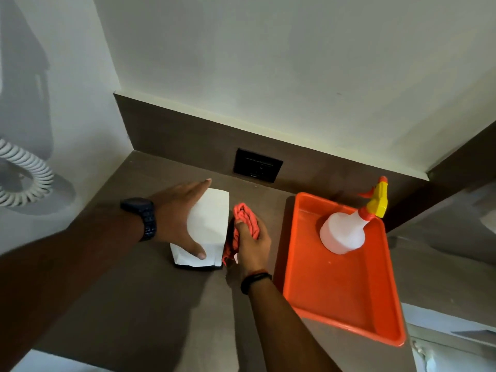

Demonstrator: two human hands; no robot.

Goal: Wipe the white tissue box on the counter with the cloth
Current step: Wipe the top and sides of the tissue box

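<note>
A white tissue box (210, 224) stands on the brown counter (139, 304), near the back wall. My left hand (178, 218) grips it from the left side, fingers spread along its far edge and thumb across its near face. My right hand (251, 245) holds a bunched pink-orange cloth (245, 220) and presses it against the box's right side. The right face of the box is hidden behind the cloth.
An orange tray (346, 294) lies to the right of my right hand, with a white spray bottle (342, 232) standing in its far end. A black wall socket (257, 165) sits in the backsplash. A coiled white cord (24, 181) hangs on the left wall.
</note>
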